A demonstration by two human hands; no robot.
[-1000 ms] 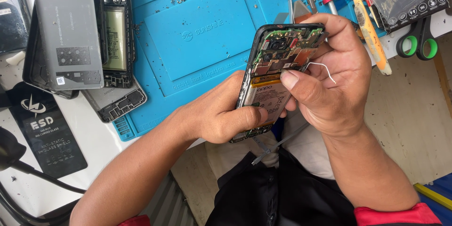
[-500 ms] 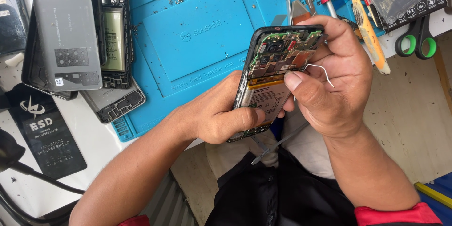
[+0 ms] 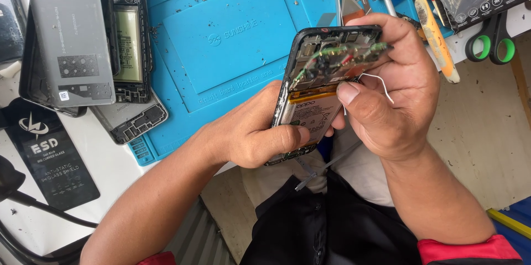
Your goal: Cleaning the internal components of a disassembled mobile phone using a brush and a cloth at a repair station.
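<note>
- Opened black-framed smartphone with its back cover off (image 3: 318, 85), held tilted above the near edge of the blue silicone repair mat (image 3: 232, 49), circuit board end toward 12 o'clock, yellow-edged battery toward 6 o'clock.
- Left hand (image 3: 251, 135) wrapped around the phone's lower end from 9 o'clock, fingers clenched on its edge, thumb along the side.
- Right hand (image 3: 395, 96) gripping the phone's upper end from 3 o'clock, fingers curled over the top corner, thumb pressed onto the battery's upper edge.
- Thin white wire (image 3: 379, 82) looping out between right thumb and palm, just beside the green circuit board (image 3: 337, 58).
- At 10 o'clock of the phone, well apart: grey phone back cover (image 3: 69, 33) lying over a second opened black phone (image 3: 130, 33), on the mat's far left.
- At 8 o'clock, on the white worktop (image 3: 138, 176): black anti-static packet (image 3: 50, 163).
- At 2 o'clock: green-handled scissors (image 3: 492, 41) and a yellow plastic pry tool (image 3: 431, 27).
</note>
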